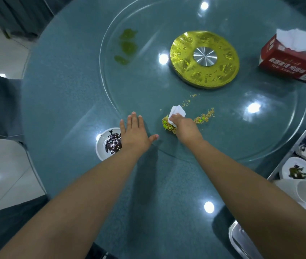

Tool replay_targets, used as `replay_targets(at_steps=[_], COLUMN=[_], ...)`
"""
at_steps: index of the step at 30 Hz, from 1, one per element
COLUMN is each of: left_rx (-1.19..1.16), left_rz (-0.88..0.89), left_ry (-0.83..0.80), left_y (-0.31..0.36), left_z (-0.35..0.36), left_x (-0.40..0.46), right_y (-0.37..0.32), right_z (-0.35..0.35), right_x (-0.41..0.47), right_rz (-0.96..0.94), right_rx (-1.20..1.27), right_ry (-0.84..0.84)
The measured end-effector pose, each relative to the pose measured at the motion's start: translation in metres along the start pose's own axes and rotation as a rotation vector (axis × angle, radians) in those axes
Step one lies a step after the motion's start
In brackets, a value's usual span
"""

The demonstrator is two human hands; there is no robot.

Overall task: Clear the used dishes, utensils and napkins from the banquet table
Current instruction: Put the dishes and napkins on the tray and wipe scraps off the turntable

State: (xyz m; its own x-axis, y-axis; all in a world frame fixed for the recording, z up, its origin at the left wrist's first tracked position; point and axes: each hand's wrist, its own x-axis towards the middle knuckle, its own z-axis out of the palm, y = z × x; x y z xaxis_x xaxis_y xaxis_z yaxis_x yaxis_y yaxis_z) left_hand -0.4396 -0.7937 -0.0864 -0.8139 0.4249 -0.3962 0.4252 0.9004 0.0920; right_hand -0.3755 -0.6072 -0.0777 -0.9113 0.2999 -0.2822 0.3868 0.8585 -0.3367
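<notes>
Spilled food scraps (pixel 169 125) on the glass turntable (pixel 271 139) are being gathered with a napkin (pixel 176 114) pinched by the right hand (pixel 185 128). The left hand (pixel 135 131) lies spread flat beside the soiled dish (pixel 104 144). Next, scraps must be swept together and lifted away.

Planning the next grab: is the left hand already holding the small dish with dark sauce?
No, the left hand lies flat on the table beside the dish.

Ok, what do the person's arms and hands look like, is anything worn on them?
Both forearms are bare up to the frame edge: no sleeves in view. The left hand and right hand show no gloves, rings, watch or bracelet.
</notes>
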Motion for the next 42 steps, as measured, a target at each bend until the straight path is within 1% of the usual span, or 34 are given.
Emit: replay_targets(at_steps=[4, 5, 8, 11, 14, 17, 19, 21, 23, 26, 29, 31, 33, 37, 42], left_rx=[-0.023, -0.048, -0.108, -0.154, -0.238, -0.321, -0.333, -0.362, -0.381, -0.397, -0.486, -0.535, -0.593, -0.75, -0.791], left_rz=[0.067, 0.092, 0.142, 0.094, -0.05, -0.184, -0.231, -0.233, -0.235, -0.255, -0.303, -0.326, -0.342, -0.405, -0.384], left_ry=[0.019, 0.05, 0.217, 0.298, 0.252, 0.182, 0.127, 0.071, 0.06, 0.057, 0.04, 0.06, 0.067, 0.032, 0.021], left_y=[-0.013, -0.019, -0.045, -0.08, -0.113, -0.138, -0.15, -0.157, -0.16, -0.159, -0.149, -0.141, -0.132, -0.116, -0.104], left_z=[-0.009, -0.012, -0.02, -0.024, -0.022, -0.016, -0.011, -0.006, -0.002, 0.005, 0.008, 0.013, 0.016, 0.021, 0.027], left_x=[0.004, 0.004, -0.002, -0.009, -0.013, -0.02, -0.024, -0.032, -0.04, -0.049, -0.049, -0.048, -0.051, -0.059, -0.066], right_y=[-0.008, -0.008, -0.002, 0.017, 0.047, 0.076, 0.091, 0.102, 0.108, 0.112, 0.103, 0.096, 0.084, 0.05, 0.012], right_z=[-0.001, -0.004, -0.02, -0.041, -0.058, -0.07, -0.074, -0.072, -0.063, -0.05, -0.046, -0.044, -0.04, -0.031, -0.016], right_x=[-0.006, -0.007, -0.011, -0.005, 0.005, 0.012, 0.015, 0.014, 0.007, -0.002, -0.001, -0.002, -0.004, -0.005, -0.006], right_rz=[-0.044, -0.052, -0.076, -0.05, 0.077, 0.173, 0.253, 0.313, 0.297, 0.332, 0.321, 0.304, 0.298, 0.262, 0.217], right_rx=[-0.031, -0.033, -0.015, 0.0, 0.085, 0.077, 0.074, 0.062, 0.088, 0.165, 0.165, 0.17, 0.16, 0.16, 0.188], right_ry=[-0.017, -0.011, 0.054, 0.121, 0.157, 0.207, 0.198, 0.166, 0.15, 0.132, 0.125, 0.137, 0.134, 0.119, 0.079])
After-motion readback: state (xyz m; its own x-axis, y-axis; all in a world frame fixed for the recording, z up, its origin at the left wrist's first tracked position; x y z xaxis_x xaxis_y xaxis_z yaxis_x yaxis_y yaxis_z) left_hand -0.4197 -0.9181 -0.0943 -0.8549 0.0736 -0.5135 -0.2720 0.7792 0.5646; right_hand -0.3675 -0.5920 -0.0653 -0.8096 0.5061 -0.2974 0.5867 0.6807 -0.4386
